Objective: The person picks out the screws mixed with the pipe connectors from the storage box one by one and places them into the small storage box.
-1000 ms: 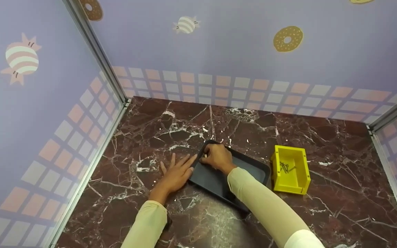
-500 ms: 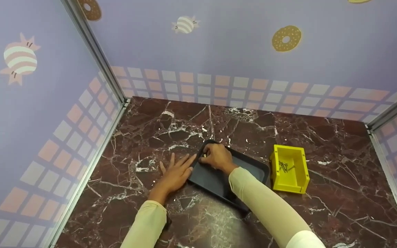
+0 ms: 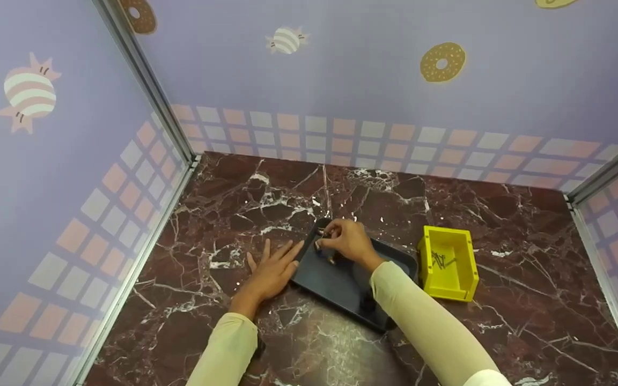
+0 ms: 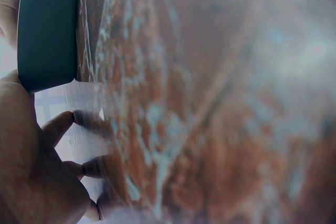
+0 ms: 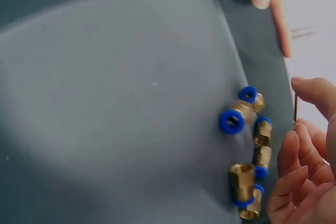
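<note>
My right hand (image 3: 353, 241) is over the far left corner of a dark shallow tray (image 3: 330, 287). In the right wrist view its fingertips pinch a thin dark screw (image 5: 295, 108) upright. Several brass push-fit fittings with blue collars (image 5: 242, 182) lie along the tray wall beside that hand. From the head view they are small and partly hidden by the fingers. My left hand (image 3: 269, 271) lies with fingers spread on the table, its foremost fingertip at the tray's left rim. The left wrist view shows this palm (image 4: 31, 166) close by the tray's outer corner (image 4: 47, 30).
A yellow open-front bin (image 3: 451, 289) stands right of the tray, with several screws (image 3: 440, 261) inside. Marbled dark red tabletop (image 3: 223, 214) surrounds both, with small white specks behind the tray. Patterned walls (image 3: 373, 80) enclose the back and sides.
My right hand has drawn back slightly to the right from the tray's corner, and the fittings beneath it now show. My left hand and the yellow bin stay put.
</note>
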Demonstrator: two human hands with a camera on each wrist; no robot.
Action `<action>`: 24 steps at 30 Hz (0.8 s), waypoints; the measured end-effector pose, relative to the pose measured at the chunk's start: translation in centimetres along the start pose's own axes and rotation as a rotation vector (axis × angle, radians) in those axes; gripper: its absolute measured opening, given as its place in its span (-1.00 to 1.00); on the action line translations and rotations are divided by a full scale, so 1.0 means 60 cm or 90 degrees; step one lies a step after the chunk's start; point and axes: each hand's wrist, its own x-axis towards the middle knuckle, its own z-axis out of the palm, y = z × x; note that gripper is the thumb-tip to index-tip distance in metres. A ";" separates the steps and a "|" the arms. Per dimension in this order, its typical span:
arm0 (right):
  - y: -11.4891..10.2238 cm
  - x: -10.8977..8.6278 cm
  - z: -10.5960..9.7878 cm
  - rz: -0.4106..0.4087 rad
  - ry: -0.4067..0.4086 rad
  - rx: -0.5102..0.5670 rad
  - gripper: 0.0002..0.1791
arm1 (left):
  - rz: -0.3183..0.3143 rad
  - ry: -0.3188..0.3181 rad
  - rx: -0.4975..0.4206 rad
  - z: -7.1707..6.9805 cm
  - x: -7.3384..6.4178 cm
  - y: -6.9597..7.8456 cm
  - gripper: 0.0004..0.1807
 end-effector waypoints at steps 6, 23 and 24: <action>0.000 -0.013 -0.034 0.013 0.037 0.058 -0.63 | -0.001 0.004 0.002 0.001 0.000 0.000 -0.44; 0.026 -0.086 -0.183 0.037 0.164 0.059 -0.56 | -0.003 -0.007 0.003 -0.001 -0.001 0.003 -0.43; 0.031 -0.090 -0.194 0.043 0.175 0.070 -0.56 | -0.002 -0.007 0.002 0.000 -0.001 0.003 -0.43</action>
